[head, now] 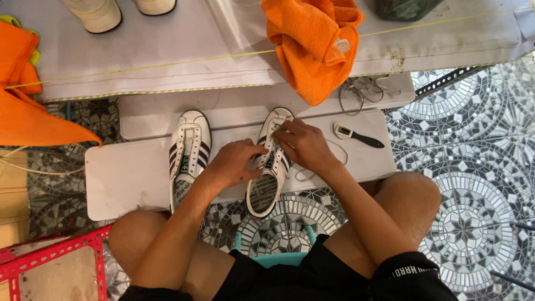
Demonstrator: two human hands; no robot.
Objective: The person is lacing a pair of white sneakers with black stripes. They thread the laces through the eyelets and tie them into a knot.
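A low white bench (122,184) stands over a mosaic tile floor (473,184), with the person's bare knees at its near edge. On the bench a second white sneaker with dark stripes (188,153) lies just left of the hands, unlaced and untouched. To the right lies a small brush with a black handle (356,135), near the right hand but apart from it. Farther off, an orange cloth (315,42) hangs over the edge of a white table (167,50), and a bundle of laces (359,89) rests just right of it.

Both hands meet on a white sneaker with dark stripes (270,161), whose heel juts over the near edge of the bench. The left hand (237,161) curls its fingers closed on the shoe's left side at mid-length. The right hand (304,144) lies over the lacing area, fingers bent and pinched at the eyelets near the toe; a loose white lace (312,173) trails to its right.
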